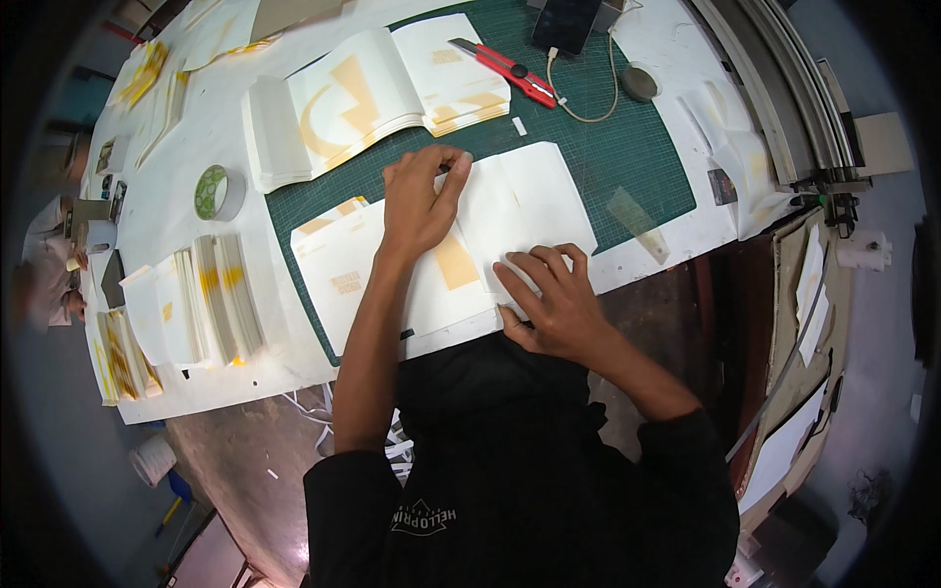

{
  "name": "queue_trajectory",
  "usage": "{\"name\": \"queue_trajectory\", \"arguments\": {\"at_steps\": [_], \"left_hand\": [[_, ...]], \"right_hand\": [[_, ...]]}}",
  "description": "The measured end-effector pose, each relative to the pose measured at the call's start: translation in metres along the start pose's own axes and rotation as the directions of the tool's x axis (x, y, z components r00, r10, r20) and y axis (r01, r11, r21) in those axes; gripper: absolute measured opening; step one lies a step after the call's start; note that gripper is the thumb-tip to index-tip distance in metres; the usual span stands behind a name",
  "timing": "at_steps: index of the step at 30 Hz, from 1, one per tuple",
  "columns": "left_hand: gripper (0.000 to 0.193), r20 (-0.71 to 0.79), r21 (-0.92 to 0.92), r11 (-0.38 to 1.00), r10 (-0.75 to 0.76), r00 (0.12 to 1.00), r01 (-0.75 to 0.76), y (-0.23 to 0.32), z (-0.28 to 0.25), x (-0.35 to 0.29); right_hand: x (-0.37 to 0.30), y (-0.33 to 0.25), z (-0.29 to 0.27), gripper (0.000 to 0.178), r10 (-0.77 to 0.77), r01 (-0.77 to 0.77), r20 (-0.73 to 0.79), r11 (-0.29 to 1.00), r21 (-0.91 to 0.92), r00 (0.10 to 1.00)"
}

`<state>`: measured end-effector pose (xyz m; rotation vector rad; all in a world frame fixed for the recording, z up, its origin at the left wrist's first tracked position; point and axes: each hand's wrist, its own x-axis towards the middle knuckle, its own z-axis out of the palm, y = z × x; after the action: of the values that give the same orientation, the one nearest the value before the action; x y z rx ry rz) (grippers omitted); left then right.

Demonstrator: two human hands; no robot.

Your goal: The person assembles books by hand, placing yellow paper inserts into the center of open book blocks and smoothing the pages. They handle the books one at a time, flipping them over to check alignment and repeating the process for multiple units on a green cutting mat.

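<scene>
A white folded sheet (pixel 524 206) with pale yellow print lies spread on a green cutting mat (pixel 652 157). My left hand (pixel 423 196) is over the sheet's far edge near its middle fold. Its fingers are curled in with the thumb close to them; whatever is between them is hidden. My right hand (pixel 551 299) rests on the near right part of the sheet, fingers bent and apart, thumb by the near edge. Beyond my left hand lies a thick open stack of printed sheets (pixel 333 108). A red utility knife (pixel 510 71) rests partly on that stack's right side.
At left are a roll of tape (pixel 218 193) and bundles of folded sheets (pixel 211 299). A phone (pixel 567 24) with a cable, a round dark object (pixel 639 84) and a clear ruler-like strip (pixel 637 225) lie at right. A metal rail (pixel 784 98) runs along the right side.
</scene>
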<state>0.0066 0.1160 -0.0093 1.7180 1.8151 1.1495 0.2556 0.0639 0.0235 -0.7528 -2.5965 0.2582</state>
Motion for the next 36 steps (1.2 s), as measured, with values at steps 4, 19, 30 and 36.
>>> {"name": "queue_trajectory", "arguments": {"at_steps": [4,19,30,36], "left_hand": [[0.038,0.036,-0.067,0.996,-0.056,0.998,0.058,0.003,-0.004,0.002],[0.052,0.201,0.345,0.852,0.343,0.918,-0.394,0.018,0.006,-0.012],[0.063,0.292,0.324,0.899,0.2,0.935,-0.294,0.023,0.004,-0.004],[0.058,0.308,-0.291,0.952,-0.001,0.951,0.096,0.048,-0.04,0.029]], "right_hand": [[0.007,-0.004,0.013,0.055,-0.053,0.052,-0.007,0.991,-0.125,0.999],[-0.028,0.029,0.008,0.053,0.802,-0.68,-0.087,0.553,0.482,0.591],[-0.007,0.022,-0.004,0.024,0.718,-0.528,-0.123,0.605,0.595,0.685],[-0.001,0.022,-0.024,0.016,0.686,-0.295,0.068,0.22,0.93,0.724]]}}
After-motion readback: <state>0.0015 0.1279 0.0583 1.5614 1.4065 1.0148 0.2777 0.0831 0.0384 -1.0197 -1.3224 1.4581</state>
